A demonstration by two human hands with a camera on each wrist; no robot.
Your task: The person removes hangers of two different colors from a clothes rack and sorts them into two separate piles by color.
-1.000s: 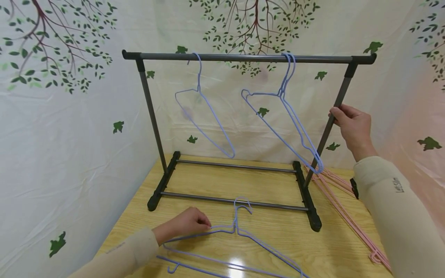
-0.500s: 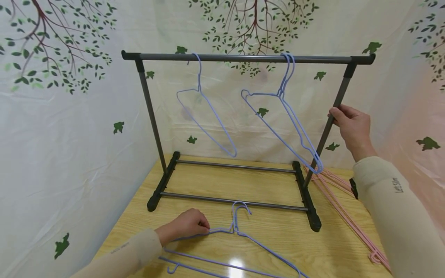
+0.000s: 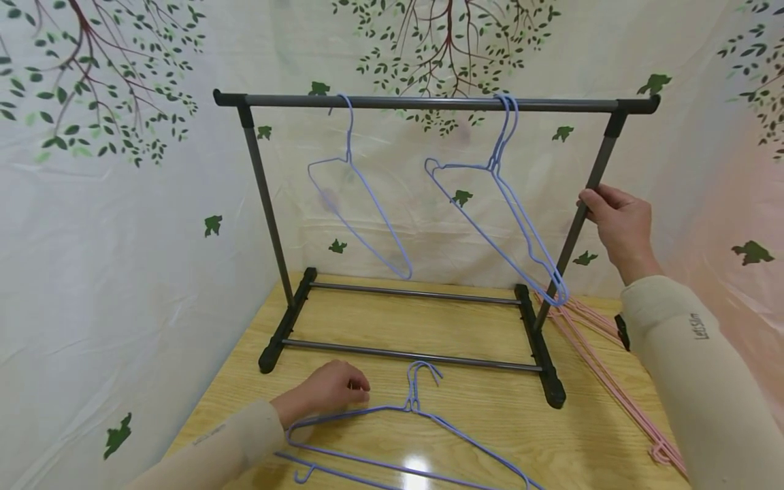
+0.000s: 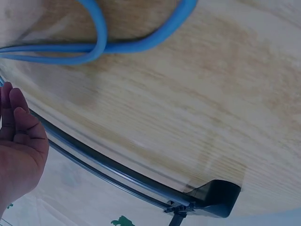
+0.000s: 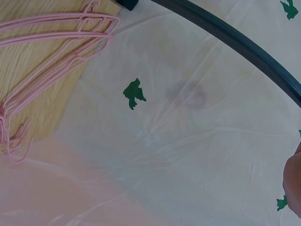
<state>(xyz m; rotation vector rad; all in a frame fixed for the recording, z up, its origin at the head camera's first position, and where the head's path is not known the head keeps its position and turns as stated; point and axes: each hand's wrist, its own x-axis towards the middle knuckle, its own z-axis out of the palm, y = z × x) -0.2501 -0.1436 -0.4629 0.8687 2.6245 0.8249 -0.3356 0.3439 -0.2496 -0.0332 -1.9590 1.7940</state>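
Note:
My right hand (image 3: pixel 621 224) grips the right upright of the black clothes rack (image 3: pixel 429 103), thumb in front of the post. Low over the table, my left hand (image 3: pixel 333 389) hovers beside a small stack of blue hangers (image 3: pixel 392 408). Its fingers are loosely bent, with nothing between them, as the left wrist view of the hand (image 4: pixel 21 136) also shows. The stacked hangers lie flat, their hooks pointing to the rack's front bar. One blue hanger (image 3: pixel 373 197) hangs left of centre on the top bar. A close group of blue hangers (image 3: pixel 499 163) hangs farther right.
Pink hangers (image 3: pixel 612 381) lie on the wooden table (image 3: pixel 398 316) to the right of the rack, partly behind my right sleeve. A pale cloth (image 3: pixel 153 272) printed with trees and green leaves encloses the back and sides.
My left hand has let go of the upper blue hanger, which has dropped onto the one below so their outlines nearly match. The left hanging hanger sways slightly. My right hand keeps its grip.

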